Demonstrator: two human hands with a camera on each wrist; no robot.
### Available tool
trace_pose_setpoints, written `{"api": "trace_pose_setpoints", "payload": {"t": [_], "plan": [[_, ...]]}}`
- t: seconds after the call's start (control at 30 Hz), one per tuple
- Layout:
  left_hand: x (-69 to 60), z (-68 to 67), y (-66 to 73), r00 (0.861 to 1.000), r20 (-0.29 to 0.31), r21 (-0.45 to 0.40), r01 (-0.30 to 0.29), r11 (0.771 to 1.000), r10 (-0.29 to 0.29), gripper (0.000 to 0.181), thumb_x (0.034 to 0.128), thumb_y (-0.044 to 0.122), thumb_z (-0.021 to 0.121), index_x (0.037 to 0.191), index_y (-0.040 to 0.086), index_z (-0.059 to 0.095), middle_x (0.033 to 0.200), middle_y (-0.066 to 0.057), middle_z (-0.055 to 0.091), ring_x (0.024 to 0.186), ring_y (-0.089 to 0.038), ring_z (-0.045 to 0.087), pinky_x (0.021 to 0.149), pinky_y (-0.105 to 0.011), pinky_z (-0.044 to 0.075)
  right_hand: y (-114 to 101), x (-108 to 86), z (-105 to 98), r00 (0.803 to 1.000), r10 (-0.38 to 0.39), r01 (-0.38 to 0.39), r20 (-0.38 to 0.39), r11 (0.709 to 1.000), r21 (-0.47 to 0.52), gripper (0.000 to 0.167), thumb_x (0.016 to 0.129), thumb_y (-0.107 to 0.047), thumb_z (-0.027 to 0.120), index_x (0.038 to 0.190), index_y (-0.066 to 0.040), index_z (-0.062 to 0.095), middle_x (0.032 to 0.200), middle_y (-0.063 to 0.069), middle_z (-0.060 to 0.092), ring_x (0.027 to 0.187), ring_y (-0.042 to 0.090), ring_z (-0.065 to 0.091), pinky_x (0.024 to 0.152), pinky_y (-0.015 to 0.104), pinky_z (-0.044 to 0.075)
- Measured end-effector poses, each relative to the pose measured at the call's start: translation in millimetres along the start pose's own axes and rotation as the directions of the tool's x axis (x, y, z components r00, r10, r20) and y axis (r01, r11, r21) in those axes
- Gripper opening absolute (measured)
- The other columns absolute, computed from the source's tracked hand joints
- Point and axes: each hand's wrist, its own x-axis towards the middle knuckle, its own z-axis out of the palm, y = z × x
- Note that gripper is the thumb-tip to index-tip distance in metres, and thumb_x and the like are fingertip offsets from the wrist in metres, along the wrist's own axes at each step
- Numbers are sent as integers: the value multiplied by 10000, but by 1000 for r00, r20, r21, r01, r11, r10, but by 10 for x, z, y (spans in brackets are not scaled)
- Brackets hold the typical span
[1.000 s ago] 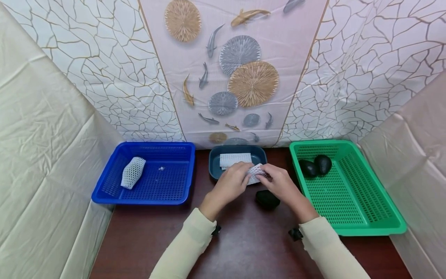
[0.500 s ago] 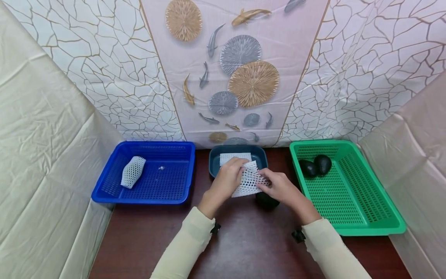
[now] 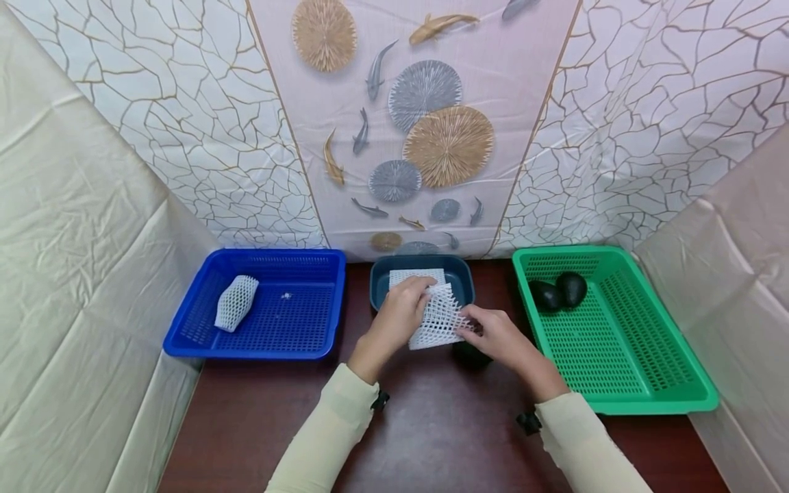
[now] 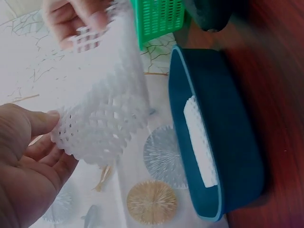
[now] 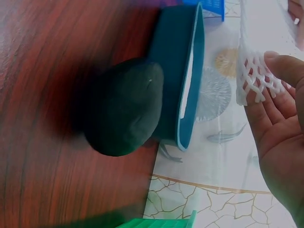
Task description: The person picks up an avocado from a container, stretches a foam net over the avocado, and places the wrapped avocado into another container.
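Note:
Between both hands a white foam net sleeve (image 3: 439, 320) is stretched out flat above the table. My left hand (image 3: 402, 311) pinches its left edge between thumb and fingers, as the left wrist view shows at the sleeve's edge (image 4: 90, 128). On the other side my right hand (image 3: 493, 334) pinches the opposite end, thumb on top and fingers beneath. A dark avocado (image 5: 126, 107) lies on the table below the right hand, mostly covered by the sleeve in the head view. Behind the hands stands a dark teal tray (image 3: 464, 270) with more white net sleeves (image 3: 403, 276) in it.
To the left, a blue basket (image 3: 308, 352) holds an avocado-shaped thing in a white net (image 3: 237, 303) and a small white scrap. A green basket (image 3: 629, 405) on the right holds two dark avocados (image 3: 571, 289). Patterned cloth walls stand behind and at both sides.
The net sleeve, bunched small between my fingers a second ago, is now spread wide. My right hand has shifted slightly right and down; the left has moved a little left.

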Motion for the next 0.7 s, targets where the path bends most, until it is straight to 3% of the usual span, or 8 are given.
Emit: {"api": "trace_pose_setpoints", "payload": {"t": [0.17, 0.37, 0.47, 0.7], "plan": [[-41, 71, -6, 999, 37, -4, -1, 1000, 1, 322, 1023, 106, 627, 1341, 57, 630, 1281, -118, 695, 1188, -227, 672, 986, -378, 560, -49, 22, -36, 999, -2, 3, -53, 1000, 12, 206, 889, -97, 806, 1044, -84, 672, 919, 29, 727, 780, 96, 656, 681, 303, 582], [-105, 99, 30, 994, -18, 58, -109, 992, 110, 391, 979, 158, 678, 1346, 41, 610, 1308, -126, 659, 1224, -269, 626, 1059, -432, 507, -107, 56, -62, 996, 4, -3, -87, 1000, 18, 211, 894, -96, 802, 1051, -62, 665, 895, 54, 710, 731, 95, 614, 637, 271, 544], [-130, 114, 35, 988, -17, 90, -152, 984, 155, 409, 959, 180, 702, 1334, 38, 620, 1315, -121, 662, 1227, -270, 622, 1081, -435, 491, -132, 64, -70, 994, 3, -1, -106, 1000, 20, 215, 895, -93, 800, 1060, -49, 671, 907, 70, 715, 738, 105, 621, 643, 280, 553], [-196, 185, 8, 989, 42, 50, -146, 988, 144, 382, 986, 154, 699, 1336, 13, 640, 1314, -126, 684, 1229, -258, 651, 1060, -397, 517, -161, 65, -79, 991, -26, 31, -129, 999, 38, 236, 888, -82, 805, 1084, -65, 675, 927, 54, 715, 748, 96, 609, 648, 273, 545]]}}
